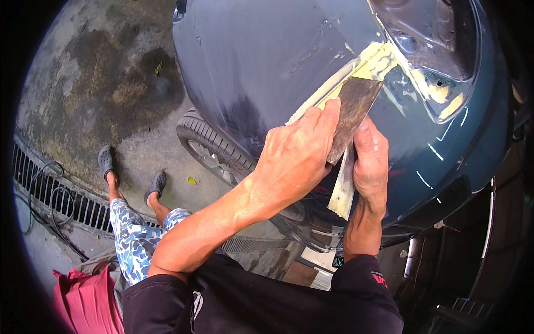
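Note:
My left hand [303, 153] and my right hand [371, 161] are together over the rear side of a dark blue-grey car body [267, 55]. Between them is a flat, worn metal scraper [356, 108]. The left fingers and thumb press along its left edge, while the right thumb lies by its right edge. Its upper edge meets pale yellow filler [374, 62] spread on the panel. Below hangs a narrower scraper [343, 189], smeared with filler, close to the right fingers; its upper end passes behind the first one. Both hands are closed, with some fingers hidden.
A recessed panel opening [428, 39] with filler along its edge lies at upper right. The car's wheel [206, 145] stands below the panel. At left are legs in patterned shorts [136, 239], a floor grate [33, 172], a dark cable [53, 211] and red cloth [89, 298].

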Available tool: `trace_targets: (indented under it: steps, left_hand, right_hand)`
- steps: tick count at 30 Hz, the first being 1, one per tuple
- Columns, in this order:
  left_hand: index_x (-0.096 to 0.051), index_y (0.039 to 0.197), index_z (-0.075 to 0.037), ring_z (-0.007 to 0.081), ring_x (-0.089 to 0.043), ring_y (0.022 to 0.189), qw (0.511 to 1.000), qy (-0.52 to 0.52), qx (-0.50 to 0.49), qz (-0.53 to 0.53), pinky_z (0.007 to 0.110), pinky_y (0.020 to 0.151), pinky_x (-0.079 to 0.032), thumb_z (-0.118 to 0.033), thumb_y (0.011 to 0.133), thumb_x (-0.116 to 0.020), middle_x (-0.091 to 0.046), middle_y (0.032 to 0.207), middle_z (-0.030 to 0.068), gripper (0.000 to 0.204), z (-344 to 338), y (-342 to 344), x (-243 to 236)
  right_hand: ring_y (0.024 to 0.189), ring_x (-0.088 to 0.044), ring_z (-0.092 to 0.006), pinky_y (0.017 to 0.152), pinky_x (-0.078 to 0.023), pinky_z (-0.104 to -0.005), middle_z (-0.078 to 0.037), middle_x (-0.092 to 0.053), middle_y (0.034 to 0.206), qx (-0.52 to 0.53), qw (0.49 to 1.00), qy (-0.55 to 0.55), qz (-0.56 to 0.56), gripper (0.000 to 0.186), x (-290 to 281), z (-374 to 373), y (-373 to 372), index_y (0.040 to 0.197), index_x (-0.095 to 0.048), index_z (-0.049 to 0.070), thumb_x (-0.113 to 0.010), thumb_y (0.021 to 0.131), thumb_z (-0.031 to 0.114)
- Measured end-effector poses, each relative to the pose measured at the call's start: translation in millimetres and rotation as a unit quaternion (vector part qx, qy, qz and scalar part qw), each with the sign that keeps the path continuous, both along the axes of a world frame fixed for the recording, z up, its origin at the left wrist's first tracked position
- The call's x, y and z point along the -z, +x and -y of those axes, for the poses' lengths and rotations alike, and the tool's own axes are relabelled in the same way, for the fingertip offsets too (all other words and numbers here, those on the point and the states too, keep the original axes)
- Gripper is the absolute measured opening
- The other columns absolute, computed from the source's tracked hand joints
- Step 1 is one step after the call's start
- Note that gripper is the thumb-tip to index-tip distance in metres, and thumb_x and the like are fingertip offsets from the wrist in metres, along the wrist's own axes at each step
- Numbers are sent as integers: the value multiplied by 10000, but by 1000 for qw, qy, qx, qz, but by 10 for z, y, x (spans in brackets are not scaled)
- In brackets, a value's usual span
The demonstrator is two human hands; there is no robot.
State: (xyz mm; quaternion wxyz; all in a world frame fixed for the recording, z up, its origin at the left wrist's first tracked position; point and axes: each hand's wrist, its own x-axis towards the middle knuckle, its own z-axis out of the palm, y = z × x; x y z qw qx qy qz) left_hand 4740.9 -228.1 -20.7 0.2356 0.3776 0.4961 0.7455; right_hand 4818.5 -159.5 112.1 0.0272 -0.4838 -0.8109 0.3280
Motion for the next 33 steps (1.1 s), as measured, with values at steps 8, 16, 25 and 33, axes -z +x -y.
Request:
trace_targets:
  steps: [8, 16, 25, 33]
  left_hand:
    - [-483, 1431, 46, 360, -699, 836, 999, -28, 37, 25, 419, 656, -574, -39, 917, -616, -661, 1009, 191, 538, 92, 50, 62]
    - [-470, 1418, 52, 346, -700, 815, 999, -34, 37, 10, 413, 646, -571, -19, 846, -674, -641, 993, 181, 611, 127, 176, 166]
    - [-473, 1437, 41, 342, -694, 857, 997, -52, 53, 14, 415, 666, -579, -2, 902, -615, -651, 1010, 181, 555, 184, 276, 246]
    - [-456, 1397, 77, 329, -711, 772, 998, -36, 41, -5, 402, 616, -563, -49, 759, -762, -616, 970, 180, 718, 202, 356, 347]
  right_hand:
    - [1132, -580, -131, 1004, -459, -294, -131, -705, 1216, 1, 1000, 11, 27, 563, 72, 43, 42, 1497, -464, -82, -451, 1126, 342]
    - [1078, -598, -132, 978, -475, -307, -134, -728, 1151, -5, 999, 15, 43, 561, 167, 57, 168, 1499, -467, -73, -447, 1125, 345]
    - [1178, -613, -182, 1031, -456, -332, -188, -714, 1239, -15, 998, 8, 67, 578, 238, 75, 269, 1506, -459, -69, -446, 1121, 361]
    - [1173, -619, -186, 1033, -454, -333, -195, -720, 1223, -30, 996, 10, 84, 605, 291, 103, 316, 1508, -456, -65, -446, 1116, 396]
